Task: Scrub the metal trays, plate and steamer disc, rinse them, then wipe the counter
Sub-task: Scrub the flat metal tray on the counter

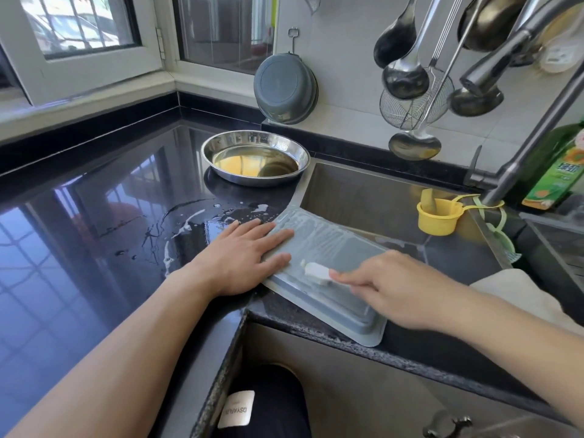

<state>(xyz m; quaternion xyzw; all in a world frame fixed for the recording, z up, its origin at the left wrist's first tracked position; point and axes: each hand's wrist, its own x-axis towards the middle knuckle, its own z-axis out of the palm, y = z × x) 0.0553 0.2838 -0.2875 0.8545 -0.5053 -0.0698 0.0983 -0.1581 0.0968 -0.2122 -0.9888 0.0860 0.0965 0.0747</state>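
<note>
Left hand (243, 248) flattens tray (328, 273) at sink (363, 197) edge; right hand (388, 282) scrubs.

white patch (236, 408) on dark clothing at the bottom edge: printed upside down and sideways, reads roughly "dsyarlol"; last letters uncertain, smaller line beneath too small to read.
green bottle (554, 172) by the tap at right: label with white chinese characters on green, too blurred to read.

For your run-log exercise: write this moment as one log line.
left hand: flat on upturned grey rectangular tray | right hand: pinches white scrubber on tray | round steel plate: on counter
</note>
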